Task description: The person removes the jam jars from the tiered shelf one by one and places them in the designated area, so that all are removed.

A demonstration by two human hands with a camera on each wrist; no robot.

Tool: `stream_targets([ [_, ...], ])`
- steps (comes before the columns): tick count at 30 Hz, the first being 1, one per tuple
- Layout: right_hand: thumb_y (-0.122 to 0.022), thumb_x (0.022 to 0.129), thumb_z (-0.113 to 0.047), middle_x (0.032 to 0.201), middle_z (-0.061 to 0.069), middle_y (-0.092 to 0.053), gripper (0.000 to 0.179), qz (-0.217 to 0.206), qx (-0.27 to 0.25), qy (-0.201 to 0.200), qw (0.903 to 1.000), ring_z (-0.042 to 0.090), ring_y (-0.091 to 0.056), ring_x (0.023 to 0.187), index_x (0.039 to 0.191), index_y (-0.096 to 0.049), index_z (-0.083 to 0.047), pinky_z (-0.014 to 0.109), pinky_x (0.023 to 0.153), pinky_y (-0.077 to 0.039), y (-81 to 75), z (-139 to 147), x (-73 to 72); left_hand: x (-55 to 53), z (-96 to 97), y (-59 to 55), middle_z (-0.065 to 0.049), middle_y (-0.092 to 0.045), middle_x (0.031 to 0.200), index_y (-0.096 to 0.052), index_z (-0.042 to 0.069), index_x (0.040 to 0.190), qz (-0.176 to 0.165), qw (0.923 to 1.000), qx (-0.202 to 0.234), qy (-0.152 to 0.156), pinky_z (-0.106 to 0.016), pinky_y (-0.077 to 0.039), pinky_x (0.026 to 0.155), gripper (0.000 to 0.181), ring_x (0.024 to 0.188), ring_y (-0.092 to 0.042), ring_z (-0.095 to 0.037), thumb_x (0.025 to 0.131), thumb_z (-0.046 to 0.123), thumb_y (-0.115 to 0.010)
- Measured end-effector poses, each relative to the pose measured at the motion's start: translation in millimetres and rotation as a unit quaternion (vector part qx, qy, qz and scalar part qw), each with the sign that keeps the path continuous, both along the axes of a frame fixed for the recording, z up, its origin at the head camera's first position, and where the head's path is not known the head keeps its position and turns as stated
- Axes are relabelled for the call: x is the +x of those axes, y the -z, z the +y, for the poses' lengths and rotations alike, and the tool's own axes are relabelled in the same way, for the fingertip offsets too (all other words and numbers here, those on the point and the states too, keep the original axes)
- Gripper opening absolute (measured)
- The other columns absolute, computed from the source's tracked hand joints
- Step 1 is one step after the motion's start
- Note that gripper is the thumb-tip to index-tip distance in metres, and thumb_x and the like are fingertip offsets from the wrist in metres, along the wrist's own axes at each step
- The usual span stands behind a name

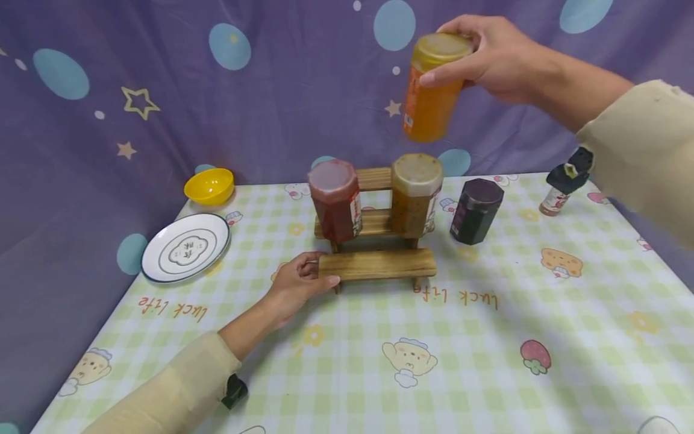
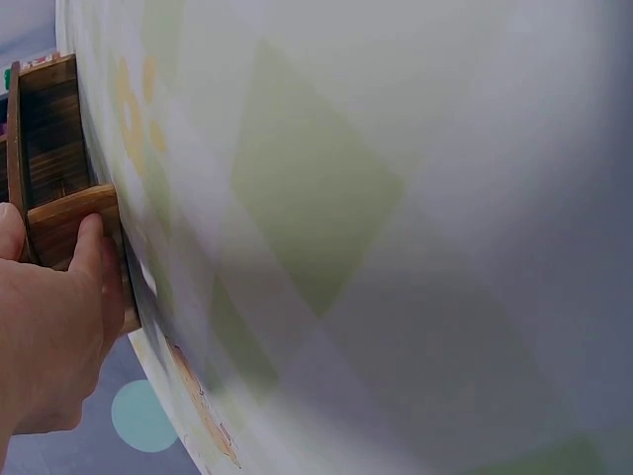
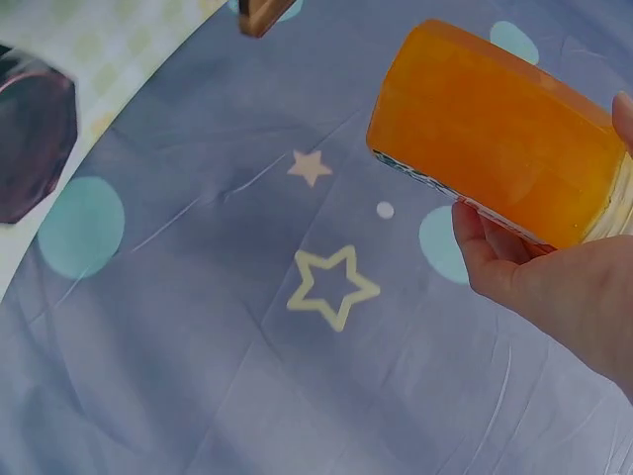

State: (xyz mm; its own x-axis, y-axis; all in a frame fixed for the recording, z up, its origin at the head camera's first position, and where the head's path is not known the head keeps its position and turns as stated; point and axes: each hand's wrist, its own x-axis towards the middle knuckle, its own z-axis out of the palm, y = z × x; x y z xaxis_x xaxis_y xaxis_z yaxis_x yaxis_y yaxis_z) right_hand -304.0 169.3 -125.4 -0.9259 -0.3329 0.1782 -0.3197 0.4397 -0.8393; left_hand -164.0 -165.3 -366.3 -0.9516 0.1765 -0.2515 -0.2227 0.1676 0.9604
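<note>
High above the table's back, my right hand [image 1: 501, 57] grips a jar of orange contents [image 1: 434, 99] near its lid. The jar hangs slightly tilted, apart from everything below; in the right wrist view, fingers and thumb hold the orange jar [image 3: 495, 134] from both sides. My left hand [image 1: 295, 286] pinches the left end of the front step of a tiered wooden rack [image 1: 376, 265]. The left wrist view shows fingertips against the rack's wooden side [image 2: 69, 213]. On the rack's middle step stand a red jar [image 1: 336, 208] and an amber jar with a pale lid [image 1: 414, 202].
Right of the rack is a dark purple jar [image 1: 476, 211], with a small dark-topped bottle [image 1: 561, 187] farther right. A yellow bowl [image 1: 210, 187] and a white plate [image 1: 214, 232] lie at the left. A purple curtain [image 1: 303, 96] hangs behind the checked tablecloth [image 1: 466, 367].
</note>
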Motion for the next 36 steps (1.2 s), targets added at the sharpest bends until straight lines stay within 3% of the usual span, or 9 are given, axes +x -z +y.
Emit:
stream_targets([
  [12, -0.077, 0.082, -0.013, 0.12, -0.001, -0.048, 0.075, -0.003, 0.007, 0.025, 0.9997, 0.02, -0.047, 0.107, 0.145, -0.036, -0.012, 0.018, 0.085, -0.05, 5.6, 41.4, 3.5, -1.1, 1.4, 0.7, -0.017, -0.052, 0.133, -0.042, 0.007, 0.141, 0.004, 1.0, 0.008, 0.0, -0.033, -0.051, 0.092, 0.066, 0.12, -0.052, -0.028, 0.084, 0.012, -0.075],
  [19, -0.074, 0.084, -0.009, 0.119, -0.002, -0.046, 0.073, -0.014, 0.005, 0.035, 0.9993, 0.016, -0.047, 0.104, 0.145, -0.034, -0.011, 0.013, 0.082, -0.049, 10.0, 65.5, 6.0, -2.4, 1.0, 1.5, -0.017, -0.05, 0.135, -0.041, 0.007, 0.142, 0.001, 1.0, 0.008, 0.002, -0.035, -0.049, 0.095, 0.067, 0.125, -0.048, -0.03, 0.084, 0.013, -0.075],
  [25, -0.073, 0.085, -0.009, 0.117, -0.004, -0.046, 0.076, -0.02, 0.014, 0.06, 0.9979, 0.014, -0.047, 0.102, 0.148, -0.03, -0.014, 0.01, 0.074, -0.047, 18.5, 88.0, 12.8, -2.3, 0.2, 1.0, -0.016, -0.048, 0.137, -0.041, 0.009, 0.142, -0.002, 1.0, -0.003, 0.002, -0.039, -0.046, 0.1, 0.068, 0.13, -0.043, -0.031, 0.084, 0.015, -0.076],
  [30, -0.071, 0.085, -0.001, 0.117, -0.004, -0.045, 0.077, -0.036, -0.021, 0.073, 0.9964, 0.012, -0.046, 0.102, 0.148, -0.029, -0.013, 0.007, 0.073, -0.048, 25.7, 108.2, 16.3, -3.4, -0.2, 0.8, -0.016, -0.046, 0.139, -0.041, 0.009, 0.142, -0.005, 1.0, -0.003, -0.001, -0.04, -0.045, 0.101, 0.068, 0.132, -0.041, -0.031, 0.084, 0.016, -0.076],
  [36, -0.072, 0.085, -0.003, 0.118, -0.005, -0.045, 0.079, -0.046, -0.015, 0.096, 0.9942, 0.012, -0.046, 0.101, 0.149, -0.028, -0.015, 0.006, 0.074, -0.048, 37.6, 131.9, 20.4, -1.7, -0.5, 1.7, -0.016, -0.047, 0.138, -0.041, 0.009, 0.142, -0.01, 0.9999, -0.001, -0.002, -0.037, -0.049, 0.097, 0.068, 0.131, -0.043, -0.031, 0.084, 0.015, -0.076],
])
